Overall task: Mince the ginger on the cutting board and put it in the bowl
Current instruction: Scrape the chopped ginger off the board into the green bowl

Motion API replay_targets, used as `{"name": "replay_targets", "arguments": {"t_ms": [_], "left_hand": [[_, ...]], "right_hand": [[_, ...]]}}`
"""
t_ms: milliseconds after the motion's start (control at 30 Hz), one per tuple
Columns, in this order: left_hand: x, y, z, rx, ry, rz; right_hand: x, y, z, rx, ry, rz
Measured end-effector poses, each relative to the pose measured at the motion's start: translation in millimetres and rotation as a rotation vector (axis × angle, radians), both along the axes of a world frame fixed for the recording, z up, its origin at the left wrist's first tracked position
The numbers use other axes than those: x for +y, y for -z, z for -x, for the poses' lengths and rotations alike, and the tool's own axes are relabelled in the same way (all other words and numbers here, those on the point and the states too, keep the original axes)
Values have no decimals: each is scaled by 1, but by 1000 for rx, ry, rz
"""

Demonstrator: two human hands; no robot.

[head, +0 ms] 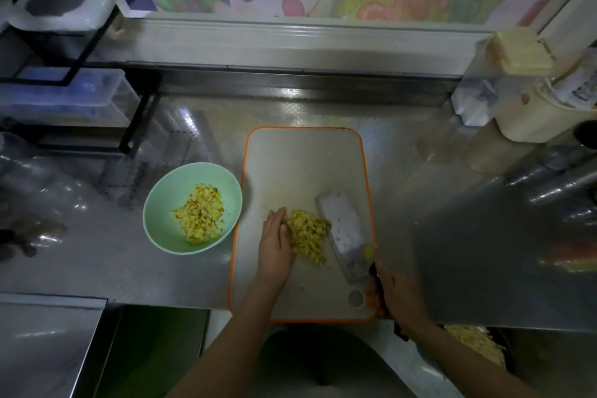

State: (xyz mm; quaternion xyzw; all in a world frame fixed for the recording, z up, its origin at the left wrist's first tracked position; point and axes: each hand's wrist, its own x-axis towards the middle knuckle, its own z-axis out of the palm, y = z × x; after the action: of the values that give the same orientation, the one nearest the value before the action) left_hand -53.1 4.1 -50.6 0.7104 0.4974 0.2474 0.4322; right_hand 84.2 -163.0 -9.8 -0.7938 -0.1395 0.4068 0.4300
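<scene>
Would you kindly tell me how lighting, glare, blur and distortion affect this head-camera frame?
Head view: dim overall, deep shadow on the counter right of the cutting board; head view: glare spots on the steel behind the board; head view: wide-angle curvature bends the window sill; the ginger pile, bowl and cleaver read clearly, the right hand looks slightly soft.

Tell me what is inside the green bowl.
The bowl holds a heap of minced ginger, yellow with some brown bits. Pale green wall shows around it. The bowl's bottom under the heap is covered, so anything beneath cannot be seen.
</scene>
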Motion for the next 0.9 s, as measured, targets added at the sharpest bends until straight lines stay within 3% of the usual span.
{"name": "replay_targets", "arguments": {"t_ms": [200, 467, 900], "left_hand": [[-9, -5, -16, -35, -7, 35], [-12, -6, -46, -15, 61, 59], [2, -43, -77, 32, 73, -175]], "right_hand": [[7, 9, 24, 129, -12, 3], [23, 14, 33, 14, -103, 28], [43, -18, 22, 140, -46, -45]]}}
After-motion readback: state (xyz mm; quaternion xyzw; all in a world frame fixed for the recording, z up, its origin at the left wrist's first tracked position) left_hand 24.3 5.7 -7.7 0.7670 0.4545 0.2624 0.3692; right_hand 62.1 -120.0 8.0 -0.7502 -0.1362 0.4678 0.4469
